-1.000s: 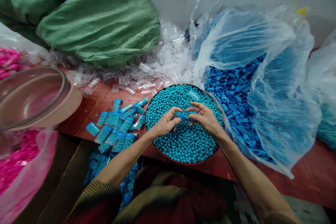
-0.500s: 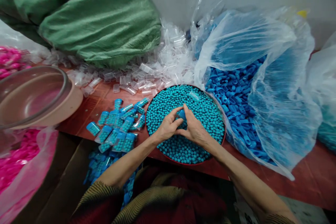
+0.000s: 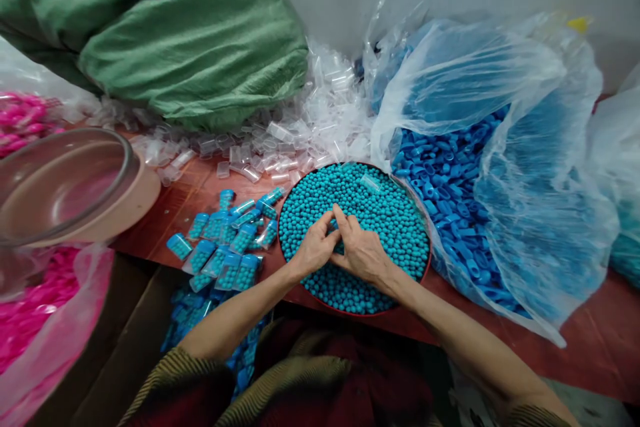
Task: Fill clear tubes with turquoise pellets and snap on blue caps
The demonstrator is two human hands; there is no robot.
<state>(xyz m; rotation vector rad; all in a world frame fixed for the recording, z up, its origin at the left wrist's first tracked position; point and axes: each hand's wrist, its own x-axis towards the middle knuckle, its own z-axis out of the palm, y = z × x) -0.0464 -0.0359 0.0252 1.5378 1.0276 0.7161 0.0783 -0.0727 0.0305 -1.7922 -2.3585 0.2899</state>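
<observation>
My left hand (image 3: 316, 245) and my right hand (image 3: 364, 250) meet over a round red-rimmed tub (image 3: 429, 260) full of turquoise beads (image 3: 320, 197). Their fingers are closed around a small blue-capped container, which the fingers now almost wholly hide. A loose clear tube (image 3: 371, 182) lies on the beads beyond my hands. Left of the tub, several clear containers (image 3: 229, 271) filled with beads and topped with blue caps are heaped at the table's edge.
Empty clear tubes (image 3: 285, 140) are piled behind the tub. To the right, a plastic bag (image 3: 540, 213) spills blue caps (image 3: 445, 180). A green sack (image 3: 190, 40) stands at the back left, near stacked basins (image 3: 145, 190). Pink pieces (image 3: 40, 307) fill a bag at lower left.
My right hand has shifted left, and its fingers now close in against my left hand. The blue cap that showed between them is now mostly covered.
</observation>
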